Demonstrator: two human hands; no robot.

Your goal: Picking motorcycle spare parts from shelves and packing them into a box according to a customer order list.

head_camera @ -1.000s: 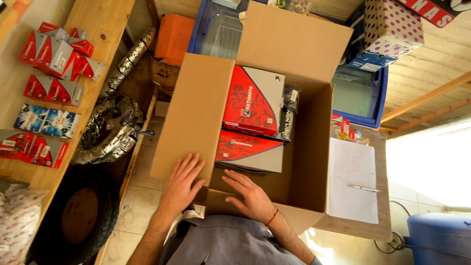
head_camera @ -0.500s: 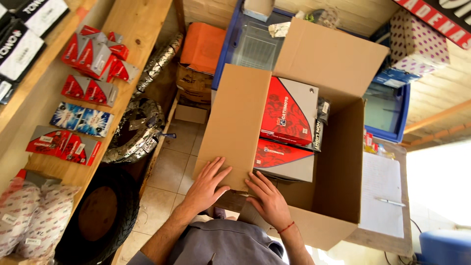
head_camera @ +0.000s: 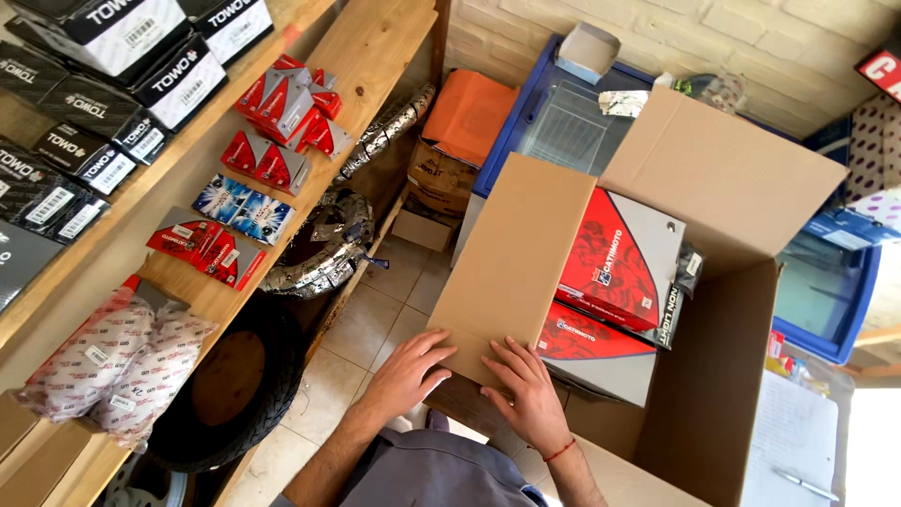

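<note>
Cardboard box [head_camera: 694, 282] fills the middle of our head view, standing open with its flaps spread, between a wooden shelf [head_camera: 375, 56] on the left and a blue crate [head_camera: 526, 103] behind. Inside it we see red and grey cartons [head_camera: 619, 258] stacked on their sides. Our left hand [head_camera: 405, 374] and right hand [head_camera: 526, 399] lie flat, fingers spread, on the near end of the left flap [head_camera: 511, 253]; neither grip closes on anything, both simply press the cardboard. We judge that we are at the flap-folding step, with the flap leaning inward over the cartons. Pushing it down would call for even pressure from both palms, since the opposite flap [head_camera: 723, 178] stands open.
</note>
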